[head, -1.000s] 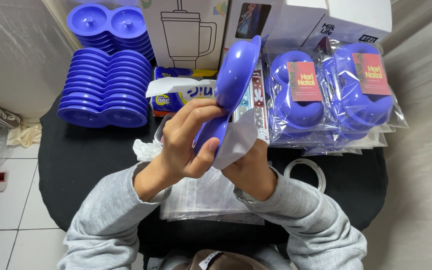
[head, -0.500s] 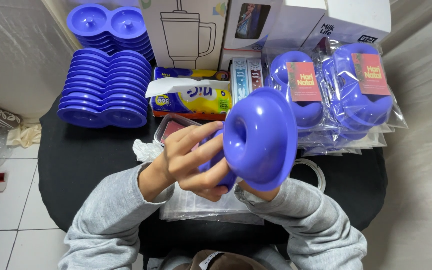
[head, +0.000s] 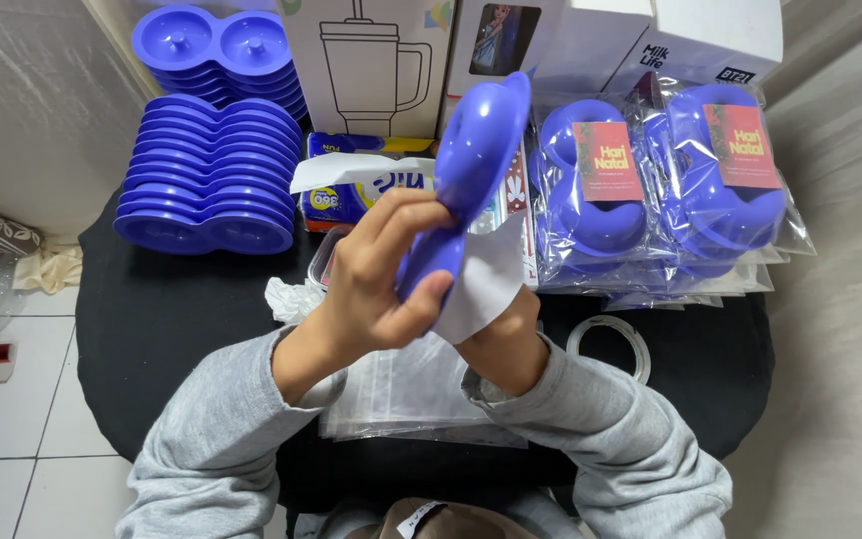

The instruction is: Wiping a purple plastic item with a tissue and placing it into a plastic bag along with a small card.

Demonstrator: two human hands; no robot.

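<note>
Item in hand: one blue two-cup plastic tray (head: 471, 165), being held on edge above the black table (head: 172, 329), its upper lobe rising in front of the white cartons (head: 591, 40).

Left hand (head: 376, 279): fingers closing around the tray's lower lobe, thumb pressing its near face; a firm wrap-around hold.

Right hand (head: 501, 339): sitting behind and below the tray, mostly hidden; it is backing a white wipe (head: 486, 274) against the tray's rear face. How far its fingers are curling cannot be told.

Handling note, as a judgement: wiping is going best with the left hand keeping the tray steady by its lower lobe while the wipe is travelling over the hollows and rim, turning the piece so no face is being skipped.

Surroundings: stacked blue trays (head: 207, 190) at far left; bagged trays with red cards (head: 650, 190) at right; clear plastic bags (head: 411, 389) lying under the forearms; tape roll (head: 611, 344) near the right sleeve; tissue pack (head: 351, 195) behind the hands.
</note>
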